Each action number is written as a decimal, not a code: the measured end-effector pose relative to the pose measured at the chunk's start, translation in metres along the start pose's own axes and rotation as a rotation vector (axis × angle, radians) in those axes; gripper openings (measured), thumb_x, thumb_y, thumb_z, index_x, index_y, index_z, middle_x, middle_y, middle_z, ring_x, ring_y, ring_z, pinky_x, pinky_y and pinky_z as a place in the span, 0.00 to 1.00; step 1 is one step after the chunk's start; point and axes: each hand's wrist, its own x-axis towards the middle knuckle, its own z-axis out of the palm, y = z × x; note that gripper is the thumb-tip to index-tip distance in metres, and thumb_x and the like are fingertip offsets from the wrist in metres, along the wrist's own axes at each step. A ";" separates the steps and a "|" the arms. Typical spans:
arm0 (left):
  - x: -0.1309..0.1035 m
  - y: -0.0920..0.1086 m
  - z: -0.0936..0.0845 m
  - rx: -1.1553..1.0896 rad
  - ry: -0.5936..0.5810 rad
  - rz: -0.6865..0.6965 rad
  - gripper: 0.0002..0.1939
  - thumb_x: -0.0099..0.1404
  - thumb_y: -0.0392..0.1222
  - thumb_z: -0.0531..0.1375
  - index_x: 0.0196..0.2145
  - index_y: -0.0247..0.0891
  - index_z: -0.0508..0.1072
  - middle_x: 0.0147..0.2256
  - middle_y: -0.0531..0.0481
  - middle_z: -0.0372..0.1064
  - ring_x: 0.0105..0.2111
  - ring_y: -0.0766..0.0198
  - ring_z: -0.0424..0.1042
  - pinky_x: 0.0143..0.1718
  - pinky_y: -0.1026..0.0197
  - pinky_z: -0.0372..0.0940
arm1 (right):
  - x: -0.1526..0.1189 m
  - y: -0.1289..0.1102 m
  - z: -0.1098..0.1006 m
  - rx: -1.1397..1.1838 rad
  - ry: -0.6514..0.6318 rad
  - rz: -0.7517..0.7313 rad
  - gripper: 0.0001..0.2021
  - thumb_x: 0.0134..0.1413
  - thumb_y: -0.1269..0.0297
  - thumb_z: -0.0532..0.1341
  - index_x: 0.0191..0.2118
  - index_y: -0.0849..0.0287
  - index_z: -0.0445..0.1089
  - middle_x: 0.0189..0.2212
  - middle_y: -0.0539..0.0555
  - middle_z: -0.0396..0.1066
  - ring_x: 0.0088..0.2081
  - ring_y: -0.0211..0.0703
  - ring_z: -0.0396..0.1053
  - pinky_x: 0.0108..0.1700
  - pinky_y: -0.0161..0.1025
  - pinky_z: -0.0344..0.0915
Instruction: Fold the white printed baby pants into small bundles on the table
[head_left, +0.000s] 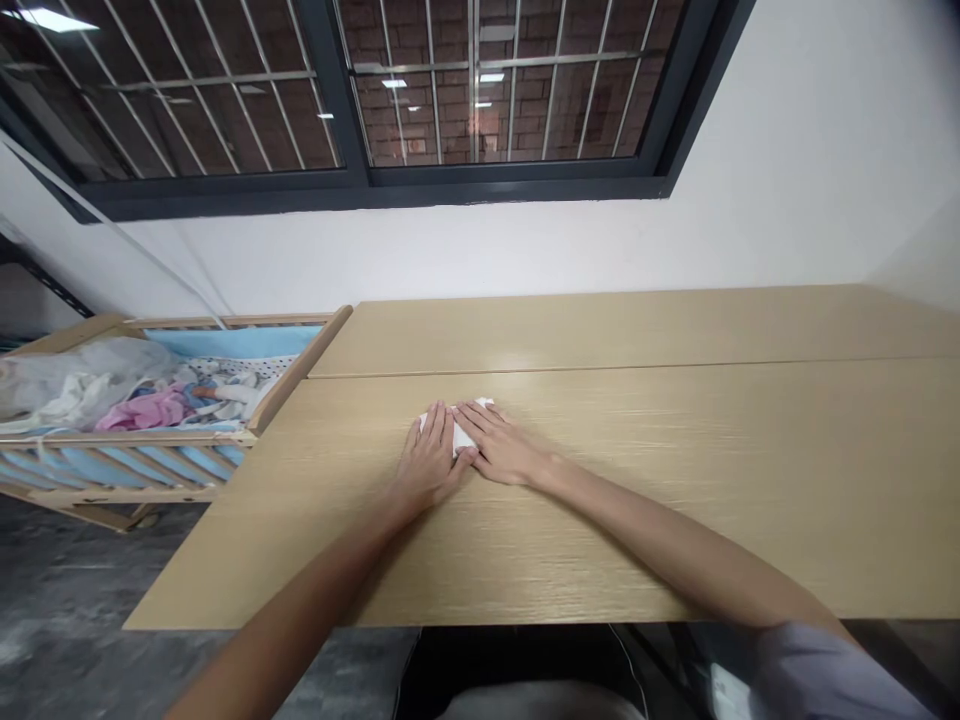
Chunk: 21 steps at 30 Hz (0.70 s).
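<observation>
A small white tissue [462, 440] lies on the light wood tabletop [637, 460], pressed beneath both hands. My left hand [432, 460] rests flat on its left part, fingers stretched forward. From the right, my right hand [499, 447] lies flat over the other side, fingers pointing to the upper left. The two hands nearly meet at the fingertips and thumbs. White edges of the tissue show between them and beyond the fingers; the rest of it is hidden.
At the left stands a wooden crib [300, 368] with a blue lining, holding a pink cloth [146, 408] and a doll-like limb among fabrics. A seam runs across the tabletop. Behind rise a white wall [510, 250] and a dark-framed barred window [510, 182].
</observation>
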 end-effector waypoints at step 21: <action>0.002 -0.020 -0.041 -0.254 -0.004 0.057 0.32 0.62 0.55 0.64 0.59 0.38 0.67 0.61 0.36 0.67 0.62 0.45 0.64 0.66 0.40 0.46 | -0.017 0.031 -0.018 0.264 -0.016 0.036 0.35 0.62 0.58 0.59 0.71 0.63 0.50 0.68 0.67 0.55 0.68 0.62 0.53 0.67 0.60 0.50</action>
